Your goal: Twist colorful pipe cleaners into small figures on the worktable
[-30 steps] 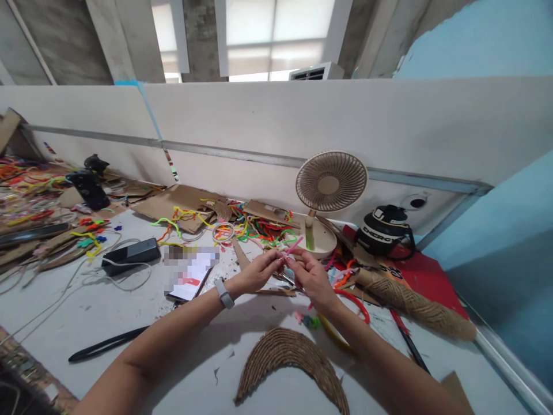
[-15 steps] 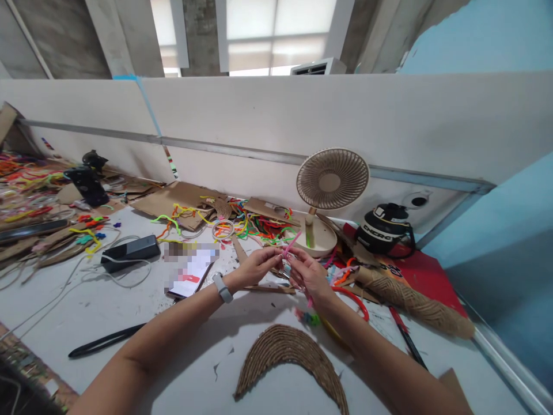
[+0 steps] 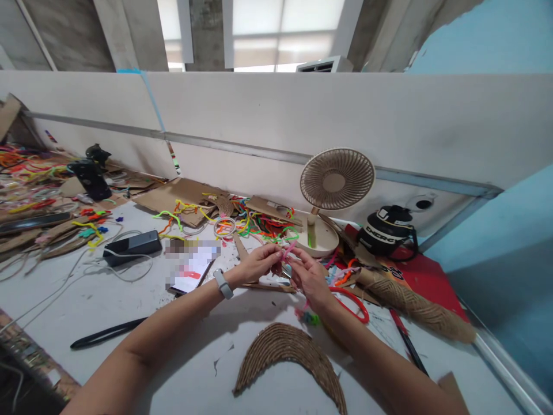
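Over the middle of the table, my left hand (image 3: 262, 262) and my right hand (image 3: 309, 276) meet fingertip to fingertip. Both are closed on a pink pipe cleaner (image 3: 288, 251), whose upper end pokes out between them; another pink length hangs below the right palm. A watch circles my left wrist. Nearer to me lies a brown crescent of coiled twine (image 3: 285, 349), flat on the white table (image 3: 190, 363). Beneath my right forearm sit a small tuft of coloured pipe cleaner (image 3: 309, 317) and a red ring (image 3: 356, 308), partly covered by the arm.
A beige fan (image 3: 337, 178) stands behind my hands, with a black round jug (image 3: 386, 230) to its right. A twine roll (image 3: 419, 302) lies at right. Leftward are a phone (image 3: 194, 274), a power bank (image 3: 132, 248) with cables, and a black strap-like item (image 3: 108, 334). Cardboard (image 3: 177, 199) and pipe cleaners line the back.
The pink pipe cleaner's upper end now shows shorter and bent lower between my fingers. My hands have shifted only slightly, and the whole view has moved a little.
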A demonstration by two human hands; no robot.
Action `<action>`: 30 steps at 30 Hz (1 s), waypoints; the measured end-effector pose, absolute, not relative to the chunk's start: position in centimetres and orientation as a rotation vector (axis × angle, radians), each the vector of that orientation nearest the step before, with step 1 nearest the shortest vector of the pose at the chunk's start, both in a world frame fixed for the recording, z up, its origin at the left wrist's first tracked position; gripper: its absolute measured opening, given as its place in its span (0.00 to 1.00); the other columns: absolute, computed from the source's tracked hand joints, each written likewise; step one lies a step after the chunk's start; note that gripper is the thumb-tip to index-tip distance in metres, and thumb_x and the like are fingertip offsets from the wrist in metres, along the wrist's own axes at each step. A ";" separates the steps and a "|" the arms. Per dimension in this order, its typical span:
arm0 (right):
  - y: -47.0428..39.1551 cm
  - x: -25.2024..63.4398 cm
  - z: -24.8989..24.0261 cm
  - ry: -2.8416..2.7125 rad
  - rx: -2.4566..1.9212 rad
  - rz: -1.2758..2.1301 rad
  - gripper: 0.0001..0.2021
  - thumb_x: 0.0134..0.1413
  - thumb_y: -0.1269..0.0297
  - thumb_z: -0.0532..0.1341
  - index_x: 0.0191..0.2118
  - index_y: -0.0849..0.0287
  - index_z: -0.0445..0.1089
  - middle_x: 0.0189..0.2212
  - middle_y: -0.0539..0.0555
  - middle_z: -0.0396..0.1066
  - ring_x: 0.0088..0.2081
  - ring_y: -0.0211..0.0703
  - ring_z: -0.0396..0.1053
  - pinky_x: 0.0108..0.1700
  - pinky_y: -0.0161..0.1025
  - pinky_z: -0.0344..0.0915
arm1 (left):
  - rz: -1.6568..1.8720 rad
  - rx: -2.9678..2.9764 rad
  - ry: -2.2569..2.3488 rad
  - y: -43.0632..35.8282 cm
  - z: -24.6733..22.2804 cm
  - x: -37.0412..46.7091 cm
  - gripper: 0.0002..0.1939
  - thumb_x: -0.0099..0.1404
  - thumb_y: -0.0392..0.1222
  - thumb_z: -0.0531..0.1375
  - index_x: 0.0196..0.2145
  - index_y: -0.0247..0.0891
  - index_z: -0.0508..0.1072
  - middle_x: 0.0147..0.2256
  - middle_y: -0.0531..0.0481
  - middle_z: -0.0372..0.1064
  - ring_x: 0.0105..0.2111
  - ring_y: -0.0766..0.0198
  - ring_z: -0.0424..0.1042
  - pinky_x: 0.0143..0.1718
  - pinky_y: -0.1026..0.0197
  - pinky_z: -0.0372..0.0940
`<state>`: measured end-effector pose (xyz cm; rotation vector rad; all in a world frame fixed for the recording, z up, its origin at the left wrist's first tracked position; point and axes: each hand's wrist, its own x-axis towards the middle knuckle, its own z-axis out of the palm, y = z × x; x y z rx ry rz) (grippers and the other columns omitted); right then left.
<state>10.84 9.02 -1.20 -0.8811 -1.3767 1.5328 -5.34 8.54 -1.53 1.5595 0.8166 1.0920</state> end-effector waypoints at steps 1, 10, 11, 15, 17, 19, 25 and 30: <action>9.0 10.8 -1.2 -1.371 -0.887 1.540 0.21 0.48 0.54 0.63 0.47 0.58 0.64 0.12 0.38 0.55 0.11 0.27 0.44 0.12 0.28 0.50 | 1.089 1.558 0.809 8.6 -1.6 -5.3 0.22 0.62 0.60 0.53 0.32 0.35 0.62 0.24 0.54 0.61 0.22 0.72 0.58 0.24 0.67 0.54; 8.8 11.8 -1.1 -1.706 -0.975 1.018 0.15 0.57 0.53 0.54 0.40 0.57 0.71 0.20 0.48 0.65 0.21 0.38 0.63 0.24 0.35 0.62 | 0.994 1.768 0.835 8.5 -1.5 -5.5 0.20 0.65 0.56 0.50 0.28 0.35 0.61 0.22 0.55 0.58 0.22 0.71 0.56 0.26 0.66 0.55; 8.9 11.9 -1.2 -1.722 -0.989 0.927 0.15 0.56 0.52 0.55 0.38 0.57 0.73 0.20 0.49 0.66 0.21 0.39 0.64 0.25 0.35 0.62 | 0.986 1.778 0.840 8.5 -1.5 -5.5 0.20 0.66 0.56 0.50 0.27 0.35 0.61 0.22 0.56 0.57 0.22 0.71 0.56 0.26 0.66 0.54; 9.0 11.7 -1.4 -1.663 -0.969 0.896 0.16 0.55 0.50 0.58 0.40 0.56 0.74 0.19 0.49 0.67 0.22 0.41 0.64 0.26 0.36 0.62 | 1.049 1.749 0.845 8.7 -1.7 -5.5 0.19 0.66 0.55 0.50 0.28 0.36 0.61 0.22 0.56 0.57 0.22 0.71 0.56 0.26 0.66 0.54; 8.8 11.6 -1.5 -1.621 -0.954 0.966 0.18 0.56 0.50 0.57 0.43 0.57 0.74 0.18 0.49 0.67 0.21 0.39 0.64 0.25 0.36 0.63 | 1.095 1.733 0.847 8.7 -1.7 -5.5 0.19 0.66 0.55 0.49 0.29 0.35 0.61 0.23 0.55 0.58 0.23 0.71 0.57 0.27 0.65 0.55; 8.6 11.4 -1.5 -1.596 -0.946 1.010 0.19 0.57 0.49 0.56 0.43 0.58 0.73 0.18 0.48 0.66 0.20 0.38 0.63 0.24 0.35 0.63 | 1.106 1.734 0.853 8.6 -1.6 -5.4 0.19 0.66 0.55 0.49 0.30 0.35 0.61 0.23 0.55 0.58 0.23 0.70 0.57 0.28 0.65 0.55; 8.5 11.3 -0.6 -1.558 -0.952 1.142 0.19 0.51 0.48 0.60 0.42 0.58 0.70 0.22 0.49 0.68 0.22 0.37 0.65 0.24 0.35 0.67 | 1.146 1.756 0.905 8.5 -1.5 -5.3 0.18 0.66 0.55 0.49 0.31 0.36 0.61 0.24 0.55 0.58 0.24 0.70 0.58 0.28 0.65 0.56; 8.9 11.2 -0.3 -1.662 -0.937 1.335 0.15 0.47 0.50 0.64 0.32 0.58 0.67 0.17 0.46 0.65 0.18 0.36 0.63 0.20 0.34 0.63 | 1.260 1.703 0.915 9.0 -2.1 -5.4 0.17 0.66 0.53 0.51 0.29 0.36 0.61 0.23 0.56 0.56 0.24 0.70 0.55 0.26 0.65 0.54</action>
